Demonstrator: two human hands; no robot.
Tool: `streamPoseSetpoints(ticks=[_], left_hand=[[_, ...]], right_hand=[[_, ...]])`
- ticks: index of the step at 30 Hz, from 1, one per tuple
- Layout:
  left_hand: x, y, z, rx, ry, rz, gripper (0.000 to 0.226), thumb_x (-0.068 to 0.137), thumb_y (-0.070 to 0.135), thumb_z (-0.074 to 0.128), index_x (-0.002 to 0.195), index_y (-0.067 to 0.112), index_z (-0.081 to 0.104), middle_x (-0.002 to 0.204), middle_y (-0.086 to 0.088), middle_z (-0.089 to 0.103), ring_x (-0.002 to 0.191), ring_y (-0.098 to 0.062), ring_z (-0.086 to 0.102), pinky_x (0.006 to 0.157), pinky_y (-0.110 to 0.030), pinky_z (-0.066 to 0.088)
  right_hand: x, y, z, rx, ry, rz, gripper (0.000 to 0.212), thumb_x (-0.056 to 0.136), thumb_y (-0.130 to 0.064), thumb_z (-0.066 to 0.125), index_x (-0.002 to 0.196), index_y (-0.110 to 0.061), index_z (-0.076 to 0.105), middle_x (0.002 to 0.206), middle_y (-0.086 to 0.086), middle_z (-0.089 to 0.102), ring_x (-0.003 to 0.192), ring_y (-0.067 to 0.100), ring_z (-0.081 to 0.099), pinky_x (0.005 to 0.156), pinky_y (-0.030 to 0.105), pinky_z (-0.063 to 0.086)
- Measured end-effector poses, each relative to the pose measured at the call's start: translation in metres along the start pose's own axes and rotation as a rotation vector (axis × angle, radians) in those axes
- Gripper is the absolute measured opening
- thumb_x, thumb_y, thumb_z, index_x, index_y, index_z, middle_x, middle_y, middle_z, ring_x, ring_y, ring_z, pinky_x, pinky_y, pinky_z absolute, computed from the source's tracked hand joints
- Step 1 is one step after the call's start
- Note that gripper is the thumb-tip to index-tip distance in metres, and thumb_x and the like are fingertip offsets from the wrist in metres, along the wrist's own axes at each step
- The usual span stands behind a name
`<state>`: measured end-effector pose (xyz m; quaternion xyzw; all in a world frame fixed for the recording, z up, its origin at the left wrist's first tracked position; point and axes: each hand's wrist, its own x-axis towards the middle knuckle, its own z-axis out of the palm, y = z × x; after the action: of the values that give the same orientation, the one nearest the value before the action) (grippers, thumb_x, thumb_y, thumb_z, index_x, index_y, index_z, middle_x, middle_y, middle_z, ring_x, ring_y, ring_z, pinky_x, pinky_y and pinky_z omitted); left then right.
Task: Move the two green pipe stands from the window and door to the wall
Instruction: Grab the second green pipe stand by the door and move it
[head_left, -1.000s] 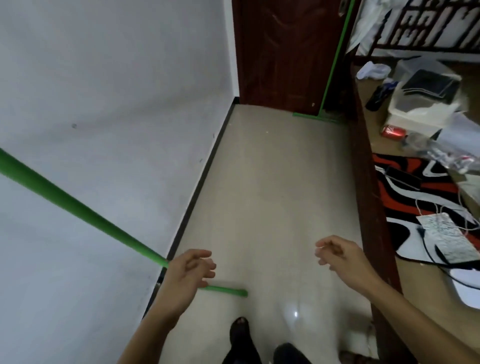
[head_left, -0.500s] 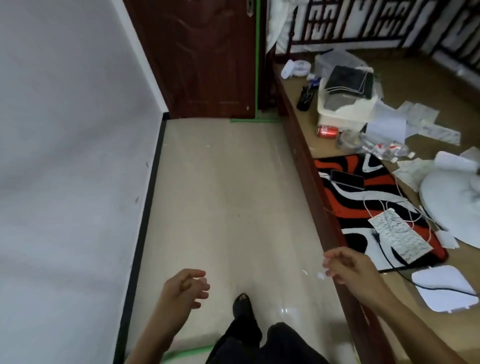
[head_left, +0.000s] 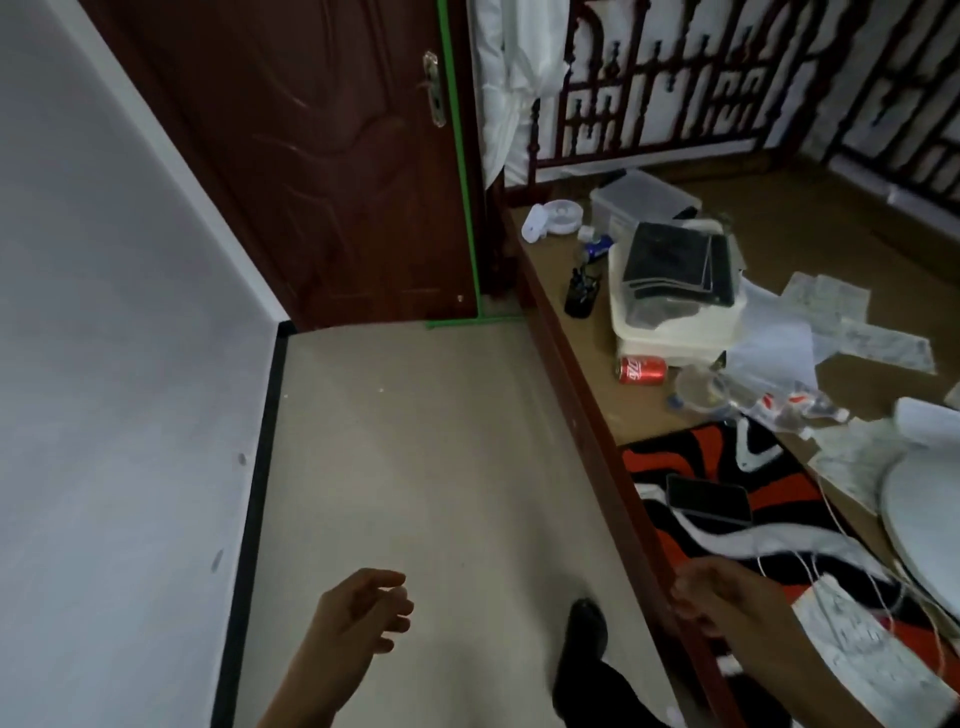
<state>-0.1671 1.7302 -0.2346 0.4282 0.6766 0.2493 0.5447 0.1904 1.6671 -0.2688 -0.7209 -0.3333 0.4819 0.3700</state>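
Observation:
A green pipe stand (head_left: 460, 171) leans upright against the right edge of the dark red door (head_left: 311, 156), its green foot bar flat on the floor at the door's base. My left hand (head_left: 363, 616) hovers low over the pale floor, fingers loosely curled and empty. My right hand (head_left: 711, 603) hangs empty beside the edge of the wooden platform (head_left: 576, 395). Both hands are far from the stand. The white wall (head_left: 119, 364) runs along the left. No other green stand is in view.
The raised wooden platform on the right carries a red soda can (head_left: 641, 370), a white box (head_left: 675, 317) with dark items on top, papers, a phone (head_left: 709, 500) on a red, black and white mat, and cables. My dark shoe (head_left: 587, 629) is on the floor.
The view has swung right and forward toward the door. The green stand leaning on the left wall has dropped out of view. Both hands stay empty.

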Motion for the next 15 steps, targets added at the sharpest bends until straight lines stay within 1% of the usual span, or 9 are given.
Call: streamPoseSetpoints(ticks=[3, 5, 7, 8, 11, 13, 15], left_hand=[[0.051, 0.049, 0.016, -0.018, 0.033, 0.018, 0.012, 0.088, 0.003, 0.059, 0.09, 0.01, 0.068, 0.072, -0.013, 0.076, 0.067, -0.024, 0.069, 0.06, -0.033, 0.049], [0.079, 0.084, 0.018, -0.04, 0.048, 0.043, 0.012, 0.089, 0.004, 0.059, 0.091, 0.01, 0.069, 0.074, -0.011, 0.077, 0.068, -0.023, 0.071, 0.062, -0.035, 0.051], [0.106, 0.112, 0.018, -0.063, 0.071, 0.055, 0.012, 0.089, 0.004, 0.059, 0.092, 0.01, 0.069, 0.076, -0.011, 0.077, 0.069, -0.024, 0.071, 0.063, -0.036, 0.052], [0.119, 0.123, 0.017, -0.078, 0.091, 0.054, 0.012, 0.089, 0.004, 0.059, 0.092, 0.01, 0.069, 0.076, -0.011, 0.077, 0.07, -0.025, 0.071, 0.063, -0.037, 0.051], [0.162, 0.147, 0.01, -0.129, 0.145, 0.029, 0.012, 0.088, 0.003, 0.059, 0.092, 0.007, 0.069, 0.074, -0.013, 0.076, 0.071, -0.029, 0.07, 0.062, -0.037, 0.051], [0.193, 0.16, 0.005, -0.143, 0.163, 0.005, 0.011, 0.088, 0.002, 0.059, 0.093, 0.006, 0.069, 0.074, -0.014, 0.077, 0.072, -0.03, 0.07, 0.062, -0.038, 0.052], [0.229, 0.175, -0.003, -0.149, 0.166, -0.018, 0.011, 0.088, 0.003, 0.059, 0.093, 0.006, 0.069, 0.076, -0.015, 0.077, 0.074, -0.032, 0.071, 0.064, -0.039, 0.052]], right_hand=[[0.078, -0.039, -0.012, -0.02, -0.019, -0.015, 0.009, 0.086, -0.001, 0.063, 0.086, -0.007, 0.069, 0.073, 0.014, 0.071, 0.061, 0.016, 0.067, 0.06, 0.026, 0.053], [0.126, -0.074, -0.014, -0.026, -0.044, -0.032, 0.008, 0.086, -0.001, 0.063, 0.087, -0.006, 0.069, 0.075, 0.017, 0.072, 0.064, 0.018, 0.069, 0.064, 0.031, 0.055], [0.168, -0.111, -0.012, -0.056, -0.086, -0.083, 0.008, 0.086, -0.002, 0.063, 0.086, -0.007, 0.069, 0.067, 0.01, 0.071, 0.055, 0.01, 0.065, 0.055, 0.021, 0.051], [0.19, -0.128, -0.009, -0.079, -0.101, -0.117, 0.009, 0.086, -0.002, 0.063, 0.085, -0.008, 0.07, 0.064, 0.007, 0.071, 0.054, 0.008, 0.064, 0.054, 0.018, 0.05], [0.249, -0.173, 0.011, -0.121, -0.14, -0.162, 0.013, 0.085, -0.002, 0.064, 0.083, -0.013, 0.07, 0.074, 0.01, 0.075, 0.066, 0.017, 0.07, 0.063, 0.024, 0.052], [0.287, -0.196, 0.028, -0.132, -0.165, -0.191, 0.015, 0.085, -0.004, 0.064, 0.082, -0.017, 0.07, 0.076, 0.005, 0.075, 0.066, 0.014, 0.071, 0.06, 0.019, 0.049], [0.326, -0.215, 0.047, -0.14, -0.168, -0.216, 0.013, 0.085, -0.006, 0.066, 0.083, -0.018, 0.071, 0.078, 0.003, 0.076, 0.069, 0.013, 0.071, 0.059, 0.016, 0.047]])
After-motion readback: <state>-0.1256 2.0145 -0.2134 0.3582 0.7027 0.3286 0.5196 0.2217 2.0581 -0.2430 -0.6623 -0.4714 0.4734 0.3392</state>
